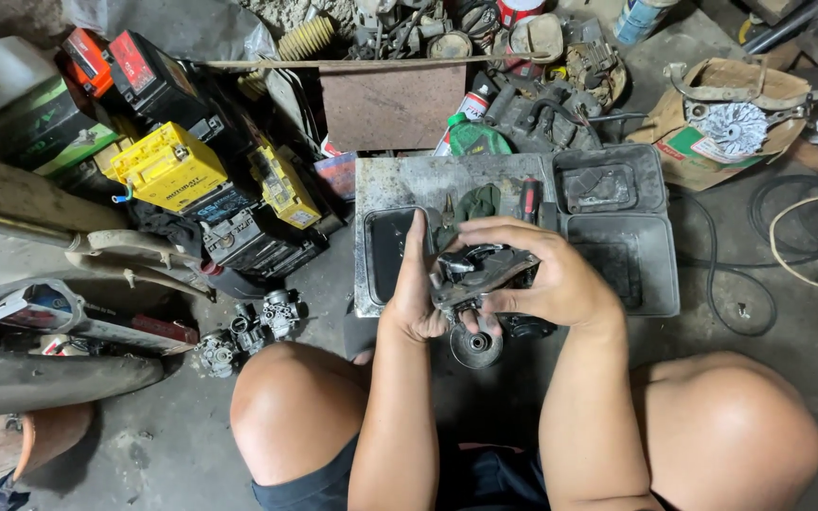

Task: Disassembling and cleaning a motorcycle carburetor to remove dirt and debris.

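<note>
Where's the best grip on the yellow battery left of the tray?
Probably the yellow battery by its long side walls, from above: it is a box lying top-up on the pile, with other batteries crowding its far end. Both hands, left hand and right hand, currently hold the carburetor.

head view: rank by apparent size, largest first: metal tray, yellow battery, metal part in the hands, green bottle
1. metal tray
2. yellow battery
3. metal part, nearer the camera, so unsure against the battery
4. green bottle, partly hidden
</note>
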